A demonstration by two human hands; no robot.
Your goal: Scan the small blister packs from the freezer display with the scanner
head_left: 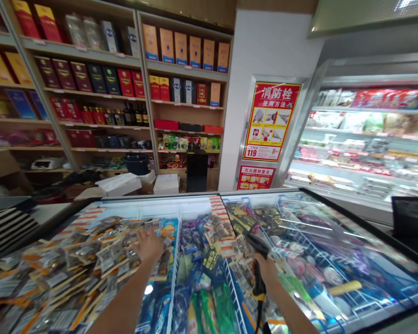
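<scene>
My left hand (pixel 149 245) is over a large pile of small clear packets (pixel 114 255) with barcode labels and orange-and-tan edges. Its fingers are stretched out and spread, at or just above the packets; I cannot tell whether they touch. In my right hand (pixel 267 273) is a black barcode scanner (pixel 258 242) with yellow trim, its fingers wrapped round the handle. A dark cord hangs down from the handle's base. More such packets (pixel 242 273) lie beneath the scanner. Between my hands, a freezer basket holds green packages (pixel 212 306) and a black-and-gold packet (pixel 212 260).
The chest freezer has a dark-edged glass lid (pixel 320 227) on the right and white wire dividers (pixel 176 264). Behind stand shelves of boxed bottles (pixel 188 48) and a red fire-hydrant poster (pixel 272 120). A lit display fridge (pixel 362 144) is at right, a dark screen (pixel 411 217) nearby.
</scene>
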